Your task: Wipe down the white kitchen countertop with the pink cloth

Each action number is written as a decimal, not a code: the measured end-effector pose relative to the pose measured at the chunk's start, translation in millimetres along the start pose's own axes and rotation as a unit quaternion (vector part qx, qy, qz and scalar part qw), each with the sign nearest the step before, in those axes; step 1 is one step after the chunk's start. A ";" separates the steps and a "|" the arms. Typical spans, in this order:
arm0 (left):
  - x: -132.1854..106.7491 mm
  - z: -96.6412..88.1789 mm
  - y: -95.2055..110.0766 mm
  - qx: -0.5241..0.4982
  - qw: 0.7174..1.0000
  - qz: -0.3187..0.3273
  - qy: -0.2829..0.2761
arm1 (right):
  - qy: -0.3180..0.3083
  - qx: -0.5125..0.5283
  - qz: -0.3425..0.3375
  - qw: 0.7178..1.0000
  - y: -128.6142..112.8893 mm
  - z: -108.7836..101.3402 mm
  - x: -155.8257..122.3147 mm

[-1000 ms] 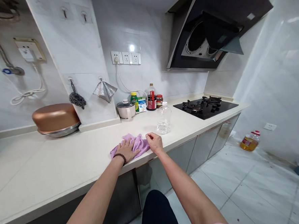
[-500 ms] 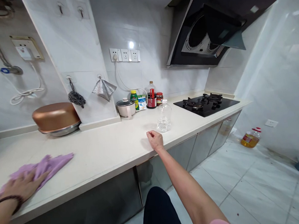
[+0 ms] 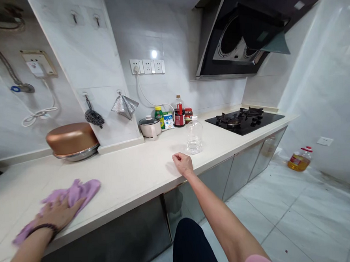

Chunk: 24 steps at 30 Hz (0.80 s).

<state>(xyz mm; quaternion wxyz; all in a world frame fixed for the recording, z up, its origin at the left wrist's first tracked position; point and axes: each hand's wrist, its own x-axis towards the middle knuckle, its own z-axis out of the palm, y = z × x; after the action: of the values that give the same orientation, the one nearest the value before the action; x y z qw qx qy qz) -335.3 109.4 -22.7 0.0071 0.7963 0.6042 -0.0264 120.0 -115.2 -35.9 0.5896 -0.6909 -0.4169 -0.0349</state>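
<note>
My left hand lies flat with its fingers spread on a crumpled purple cloth, pressing it against the white countertop. A dark bracelet is around that wrist. Curled into a loose fist, my right hand rests at the counter's front edge, with nothing visible in it. Just behind that fist stands an upright clear plastic bottle with a white cap and some clear liquid at the bottom. My right hand is apart from the bottle.
A copper-coloured pot sits upside down on a metal dish. Along the wall stand a small pink pot, a green bottle and sauce jars. The black gas hob lies under a range hood. An oil jug is on the floor.
My left hand has slid the purple cloth rightward along the counter. My right hand stays in place, still a fist. The view has turned slightly left.
</note>
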 end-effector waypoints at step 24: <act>12.5 -25.9 159.3 -0.070 0.989 0.127 0.008 | 0.015 -0.006 -0.019 1.000 8.9 -8.1 3.7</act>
<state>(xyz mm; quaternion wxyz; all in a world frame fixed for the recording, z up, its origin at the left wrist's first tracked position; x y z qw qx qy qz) -177.7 79.5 -0.8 0.0616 0.8644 0.4984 0.0235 131.5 -119.7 -38.4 0.5908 -0.6857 -0.4210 -0.0588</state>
